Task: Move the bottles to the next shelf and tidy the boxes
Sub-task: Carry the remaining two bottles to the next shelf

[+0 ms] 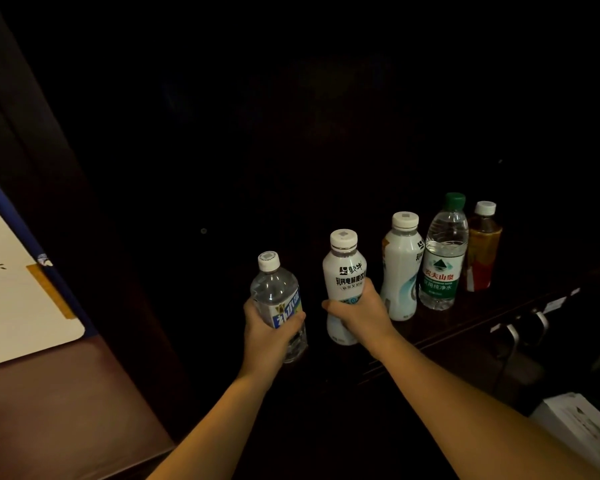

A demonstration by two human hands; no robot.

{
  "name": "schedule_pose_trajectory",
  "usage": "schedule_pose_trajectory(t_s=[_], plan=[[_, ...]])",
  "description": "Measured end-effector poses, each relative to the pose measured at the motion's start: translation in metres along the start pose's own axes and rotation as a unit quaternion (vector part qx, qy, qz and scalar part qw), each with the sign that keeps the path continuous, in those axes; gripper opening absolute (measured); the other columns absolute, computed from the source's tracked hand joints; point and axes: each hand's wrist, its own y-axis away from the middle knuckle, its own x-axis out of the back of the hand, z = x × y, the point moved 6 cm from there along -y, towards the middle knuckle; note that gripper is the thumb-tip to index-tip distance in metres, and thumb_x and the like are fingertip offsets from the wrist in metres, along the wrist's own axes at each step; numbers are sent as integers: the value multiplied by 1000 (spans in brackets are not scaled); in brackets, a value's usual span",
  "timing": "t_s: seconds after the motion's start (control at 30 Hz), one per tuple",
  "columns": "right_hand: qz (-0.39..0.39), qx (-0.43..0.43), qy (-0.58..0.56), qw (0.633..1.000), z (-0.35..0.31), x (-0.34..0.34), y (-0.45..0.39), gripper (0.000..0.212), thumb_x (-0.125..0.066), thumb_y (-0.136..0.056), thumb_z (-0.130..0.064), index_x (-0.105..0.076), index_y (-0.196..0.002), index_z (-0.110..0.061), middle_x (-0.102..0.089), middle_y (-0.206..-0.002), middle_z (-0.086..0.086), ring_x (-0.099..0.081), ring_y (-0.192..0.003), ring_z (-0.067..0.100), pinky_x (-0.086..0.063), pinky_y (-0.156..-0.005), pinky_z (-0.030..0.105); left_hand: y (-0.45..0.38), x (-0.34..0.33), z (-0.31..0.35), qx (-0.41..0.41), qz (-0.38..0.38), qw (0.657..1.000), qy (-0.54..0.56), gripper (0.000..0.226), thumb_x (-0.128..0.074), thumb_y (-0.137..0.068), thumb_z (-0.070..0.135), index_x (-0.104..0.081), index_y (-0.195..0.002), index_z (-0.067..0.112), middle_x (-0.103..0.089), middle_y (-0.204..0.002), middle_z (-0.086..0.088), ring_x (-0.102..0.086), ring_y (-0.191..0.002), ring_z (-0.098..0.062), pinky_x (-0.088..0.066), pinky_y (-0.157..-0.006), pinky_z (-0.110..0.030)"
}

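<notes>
Bottles in my hands: my left hand [267, 327] is clenched around the clear water bottle [278, 299], my right hand [355, 311] is clenched around the white drink bottle [345, 271]; both stand upright, caps up.
Where they are: at the front left end of the row, low over the dark shelf [471, 323]; I cannot tell if their bases touch it.
Long axis: vertical for every bottle, so I judge a straight lift is enough.
Remaining row: to the right and farther back, second white bottle [400, 265], green-cap water bottle [442, 258], amber tea bottle [482, 247], standing close together.
Nearer hand: my right hand is just beside the second white bottle; the left is well apart from it.
Boxes: one white box [575, 424] is low at the right edge.
Next shelf: too dark, I cannot see it.
</notes>
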Motion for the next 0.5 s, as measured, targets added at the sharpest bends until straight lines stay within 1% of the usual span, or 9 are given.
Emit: schedule_pose_trajectory(t_s=[0.07, 0.13, 0.2, 0.3, 0.37, 0.4, 0.47, 0.5], plan=[[-4, -5, 11, 1000, -2, 0, 1, 57, -84, -68, -22, -52, -115, -19, -67, -103, -1, -64, -97, 12, -53, -82, 30, -1, 1, 1, 8, -6, 1000, -13, 83, -83, -69, 25, -32, -135, 26, -57, -120, 5, -58, -107, -14, -47, -78, -26], [-17, -10, 28, 999, -6, 1, 2, 58, -86, -67, -23, -54, -115, -15, -68, -101, 2, -65, -97, 17, -54, -83, 35, -1, 3, 4, 21, -15, 999, -29, 89, -85, -67, 22, -30, -137, 25, -55, -125, 1, -57, -112, -19, -50, -89, -37], [-26, -19, 39, 999, -12, 2, 5, 61, -87, -68, -21, -54, -119, -13, -67, -103, 3, -64, -99, 20, -54, -86, 38, 1, 7, 9, 39, -21, 998, -53, 94, -86, -64, 22, -29, -139, 23, -52, -131, -2, -54, -117, -22, -47, -98, -45], [-16, -43, 61, 997, -19, 8, 12, 65, -86, -69, -12, -51, -124, -13, -64, -109, 2, -61, -102, 20, -52, -90, 40, 10, 16, 15, 65, -11, 992, -105, 93, -86, -64, 25, -33, -140, 19, -48, -136, -5, -52, -120, -25, -47, -99, -46], [-4, -58, 73, 996, -22, 12, 20, 57, -81, -73, -11, -52, -121, -11, -65, -108, 5, -63, -101, 23, -53, -89, 43, 19, 21, 18, 89, -7, 987, -132, 80, -82, -69, 27, -41, -137, 15, -49, -136, -7, -55, -117, -27, -49, -96, -43], [2, -62, 72, 995, -24, 13, 26, 50, -78, -77, -12, -53, -120, -11, -66, -105, 5, -64, -96, 22, -54, -85, 40, 24, 23, 19, 102, -8, 985, -138, 71, -78, -73, 28, -45, -134, 14, -51, -133, -8, -57, -113, -27, -50, -91, -40], [19, -61, 78, 995, -30, 14, 39, 33, -71, -83, -19, -58, -113, -13, -67, -95, -1, -63, -85, 14, -50, -70, 30, 36, 29, 25, 120, -23, 981, -148, 46, -69, -81, 32, -55, -121, 15, -60, -120, -5, -61, -97, -21, -51, -80, -33], [33, -57, 93, 993, -35, 15, 45, 26, -68, -86, -23, -60, -108, -14, -67, -90, -2, -62, -80, 12, -46, -63, 27, 43, 32, 29, 118, -33, 981, -152, 31, -65, -84, 34, -59, -110, 17, -65, -109, -3, -62, -89, -17, -52, -76, -33]])
